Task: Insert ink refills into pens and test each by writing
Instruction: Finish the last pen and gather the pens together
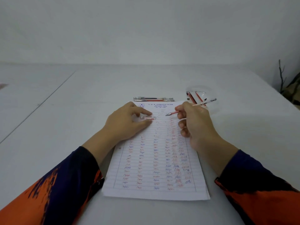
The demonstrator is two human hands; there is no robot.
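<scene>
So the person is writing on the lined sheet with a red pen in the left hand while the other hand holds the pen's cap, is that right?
Not quite: the head view shows the red pen in the right hand, its tip just above the lined sheet. It is the left hand that holds the cap, pinched between its fingers and resting on the sheet.

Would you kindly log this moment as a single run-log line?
stage: writing test | right hand: holds red pen, tip near lined sheet | left hand: pinches pen cap on sheet | two pens beyond sheet
</scene>
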